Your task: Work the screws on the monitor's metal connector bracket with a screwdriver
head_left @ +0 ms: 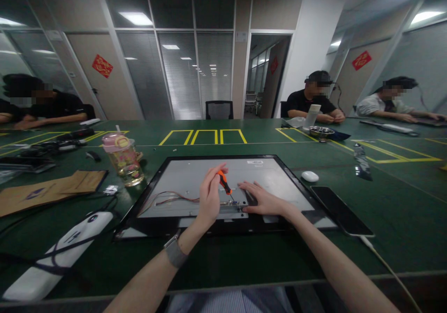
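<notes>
A flat display panel (279, 178) with a grey metal back and black border lies before me. My left hand (210, 196), a watch on its wrist, has its fingers around a screwdriver (224, 182) with an orange and black handle. The screwdriver slants down, its shaft toward a small metal part with a circuit board (237, 206) near the panel's front edge. Resting on the panel just right of that part is my right hand (265, 200), fingers stretched out and thumb beside the part. Thin wires (174, 196) run leftward from it. The exact tip contact is too small to tell.
Left of the panel stand a pink-lidded drink cup (124, 159), a brown paper envelope (52, 189) and a white device (63, 252) with black cables. On the right lie a white earbud case (309, 176) and a phone (340, 210) on a cable. Several people sit across the green table (223, 261).
</notes>
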Action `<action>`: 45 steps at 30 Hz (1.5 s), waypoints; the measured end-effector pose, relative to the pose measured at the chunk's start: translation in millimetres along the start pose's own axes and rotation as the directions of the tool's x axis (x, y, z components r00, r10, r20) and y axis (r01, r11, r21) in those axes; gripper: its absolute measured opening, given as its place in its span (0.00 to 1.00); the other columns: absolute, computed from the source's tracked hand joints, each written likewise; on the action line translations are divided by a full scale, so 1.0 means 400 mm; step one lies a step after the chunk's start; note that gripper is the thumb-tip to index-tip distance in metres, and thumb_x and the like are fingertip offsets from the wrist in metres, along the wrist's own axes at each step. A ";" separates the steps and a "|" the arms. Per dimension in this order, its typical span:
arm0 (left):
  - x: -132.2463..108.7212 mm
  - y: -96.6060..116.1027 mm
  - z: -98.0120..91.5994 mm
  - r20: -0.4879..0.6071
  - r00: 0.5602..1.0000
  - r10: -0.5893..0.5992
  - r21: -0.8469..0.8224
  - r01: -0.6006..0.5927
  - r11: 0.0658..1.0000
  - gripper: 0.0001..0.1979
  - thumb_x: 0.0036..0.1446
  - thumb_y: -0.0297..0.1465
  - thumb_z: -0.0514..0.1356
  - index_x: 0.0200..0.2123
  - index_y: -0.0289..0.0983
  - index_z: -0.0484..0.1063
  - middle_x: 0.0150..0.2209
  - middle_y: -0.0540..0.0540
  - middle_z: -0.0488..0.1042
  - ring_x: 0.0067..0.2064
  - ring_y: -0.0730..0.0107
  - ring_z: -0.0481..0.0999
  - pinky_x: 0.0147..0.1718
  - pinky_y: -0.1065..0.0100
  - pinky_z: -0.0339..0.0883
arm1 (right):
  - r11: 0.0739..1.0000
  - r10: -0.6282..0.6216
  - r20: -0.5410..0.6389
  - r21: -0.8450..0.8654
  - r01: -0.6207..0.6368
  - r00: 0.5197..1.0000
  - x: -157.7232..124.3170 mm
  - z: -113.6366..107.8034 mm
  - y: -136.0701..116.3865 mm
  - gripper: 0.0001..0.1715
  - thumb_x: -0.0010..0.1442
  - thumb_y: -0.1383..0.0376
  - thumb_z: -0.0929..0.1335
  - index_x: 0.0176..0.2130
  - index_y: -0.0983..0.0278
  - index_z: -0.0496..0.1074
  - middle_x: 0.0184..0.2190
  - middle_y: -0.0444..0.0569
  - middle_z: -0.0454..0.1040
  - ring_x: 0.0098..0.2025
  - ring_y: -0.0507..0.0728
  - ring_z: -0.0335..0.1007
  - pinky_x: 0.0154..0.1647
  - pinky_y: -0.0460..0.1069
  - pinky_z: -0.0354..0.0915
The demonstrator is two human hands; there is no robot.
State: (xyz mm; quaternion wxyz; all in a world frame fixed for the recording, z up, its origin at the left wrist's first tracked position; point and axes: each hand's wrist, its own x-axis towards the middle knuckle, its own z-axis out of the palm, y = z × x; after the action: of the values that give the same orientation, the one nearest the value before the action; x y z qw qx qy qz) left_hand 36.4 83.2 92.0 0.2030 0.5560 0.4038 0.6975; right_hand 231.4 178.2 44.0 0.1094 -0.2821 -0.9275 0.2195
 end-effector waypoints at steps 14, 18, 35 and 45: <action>-0.003 -0.004 -0.002 0.029 1.000 -0.005 -0.028 0.006 1.000 0.15 0.64 0.33 0.49 0.49 0.37 0.72 0.45 0.43 0.73 0.44 0.67 0.74 0.47 0.64 0.65 | 1.000 0.012 0.009 -0.005 -0.012 1.000 0.000 0.000 -0.002 0.49 0.55 0.44 0.68 0.65 0.64 0.52 0.65 0.58 0.53 0.67 0.68 0.43 0.66 0.65 0.33; -0.002 -0.004 -0.002 0.055 0.998 0.008 0.011 -0.009 1.000 0.13 0.61 0.34 0.56 0.47 0.38 0.73 0.39 0.45 0.72 0.39 0.70 0.73 0.42 0.68 0.67 | 1.000 0.007 0.009 0.001 -0.007 1.000 -0.001 0.001 -0.004 0.48 0.56 0.45 0.68 0.66 0.63 0.51 0.66 0.57 0.53 0.67 0.68 0.43 0.66 0.65 0.33; -0.006 0.010 -0.003 0.069 0.995 0.074 0.040 -0.077 0.996 0.11 0.60 0.33 0.57 0.43 0.37 0.76 0.36 0.45 0.72 0.37 0.70 0.73 0.39 0.68 0.67 | 1.000 0.015 0.023 0.005 -0.015 1.000 -0.002 0.000 -0.006 0.46 0.56 0.47 0.68 0.65 0.63 0.53 0.66 0.56 0.52 0.67 0.68 0.42 0.66 0.65 0.32; -0.008 0.005 -0.009 0.089 0.995 0.040 -0.051 -0.036 0.998 0.16 0.64 0.31 0.50 0.50 0.37 0.73 0.45 0.42 0.75 0.46 0.65 0.74 0.48 0.62 0.66 | 0.997 0.037 0.073 0.072 -0.042 0.997 -0.006 -0.018 -0.021 0.45 0.59 0.43 0.64 0.65 0.64 0.52 0.67 0.56 0.49 0.69 0.66 0.37 0.67 0.64 0.28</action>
State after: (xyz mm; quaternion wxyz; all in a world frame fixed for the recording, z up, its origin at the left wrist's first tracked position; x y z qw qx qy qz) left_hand 34.4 78.3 91.4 0.2214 0.5892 0.3663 0.6854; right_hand 231.8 173.1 54.1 0.0823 -0.2881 -0.9164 0.2655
